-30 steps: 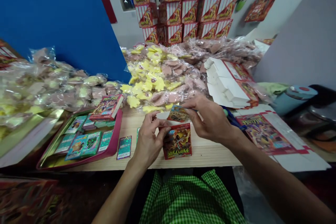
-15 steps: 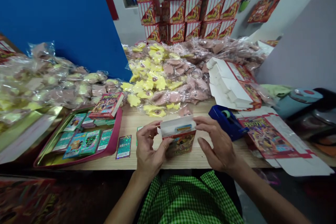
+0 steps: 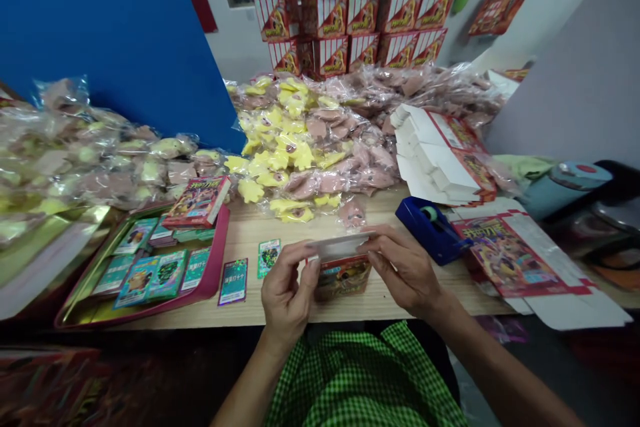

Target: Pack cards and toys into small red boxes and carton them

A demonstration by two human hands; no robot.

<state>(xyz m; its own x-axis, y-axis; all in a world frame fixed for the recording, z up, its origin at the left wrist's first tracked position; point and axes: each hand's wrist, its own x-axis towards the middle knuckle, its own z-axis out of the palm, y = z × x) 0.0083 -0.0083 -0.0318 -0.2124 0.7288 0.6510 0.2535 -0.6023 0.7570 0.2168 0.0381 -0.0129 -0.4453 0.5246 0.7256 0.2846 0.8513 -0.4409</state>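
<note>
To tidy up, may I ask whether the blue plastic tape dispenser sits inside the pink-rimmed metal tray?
No, the blue plastic tape dispenser stands on the pale wooden table.

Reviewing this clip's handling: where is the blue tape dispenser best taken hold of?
Probably the squat body of the blue tape dispenser, from above, with the right hand: it sits flat on the wooden table beside that hand, with nothing resting on it.

A blue tape dispenser (image 3: 431, 229) sits beside a flat printed carton (image 3: 510, 257). A pink tray (image 3: 216, 260) holds cards (image 3: 167, 273), while bagged yellow and pink pieces (image 3: 310, 147) heap below stacked boxes (image 3: 350, 13).
</note>
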